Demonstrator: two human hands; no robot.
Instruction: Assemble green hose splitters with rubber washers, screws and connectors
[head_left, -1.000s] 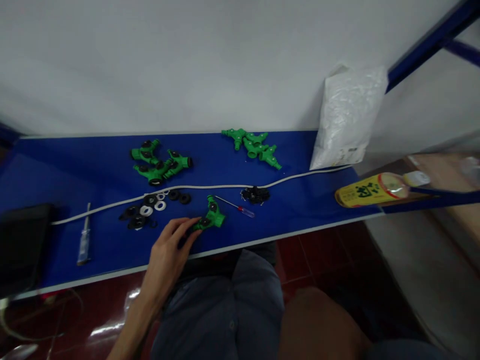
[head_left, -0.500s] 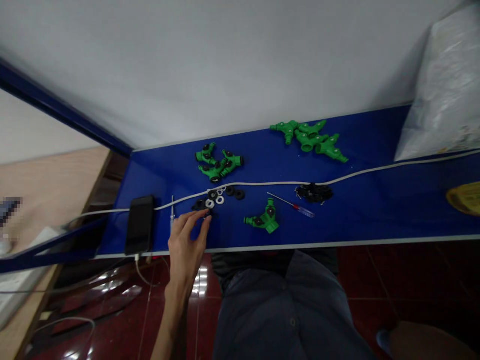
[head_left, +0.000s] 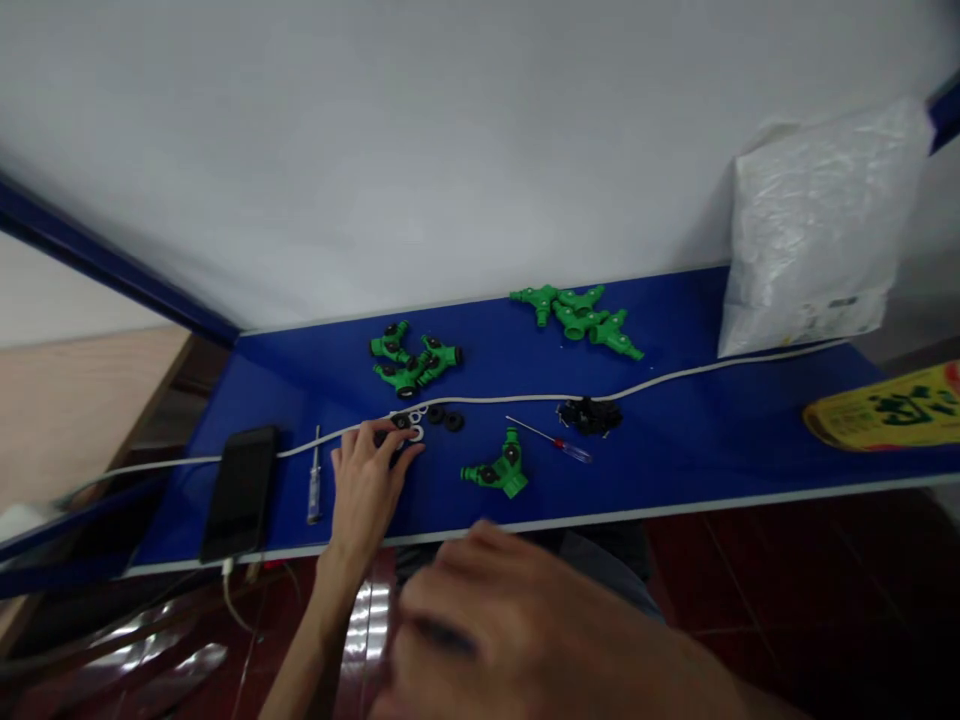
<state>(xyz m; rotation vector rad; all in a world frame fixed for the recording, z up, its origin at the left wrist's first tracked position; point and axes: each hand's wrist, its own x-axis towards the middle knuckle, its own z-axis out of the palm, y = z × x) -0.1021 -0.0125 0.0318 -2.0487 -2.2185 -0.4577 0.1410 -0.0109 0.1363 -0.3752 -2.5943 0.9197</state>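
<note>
My left hand (head_left: 369,480) reaches over a small pile of washers, its thumb and forefinger bent toward each other with a narrow gap between the tips. By those tips lies a white washer (head_left: 417,434); part of the pile is covered by the fingers. Two black washers (head_left: 445,418) sit just to the right. My right hand (head_left: 510,625) is large and blurred in front, its fingers curled around a dark shape too smeared to name. Beyond it, a green Y-shaped hose connector (head_left: 504,470) with dark valve knobs rests near the table's front edge.
On the blue table (head_left: 675,440) are a red-and-clear screwdriver (head_left: 571,450), another screwdriver (head_left: 314,490), a phone (head_left: 240,490), black parts with screws (head_left: 589,415), green connectors (head_left: 409,365), more connectors (head_left: 577,312), a white cable (head_left: 517,399), a plastic bag (head_left: 821,230) and a yellow packet (head_left: 885,410).
My right hand has come into view in the foreground. My left hand has moved in among the washers and covers more of them. The camera has turned, showing more of the right side.
</note>
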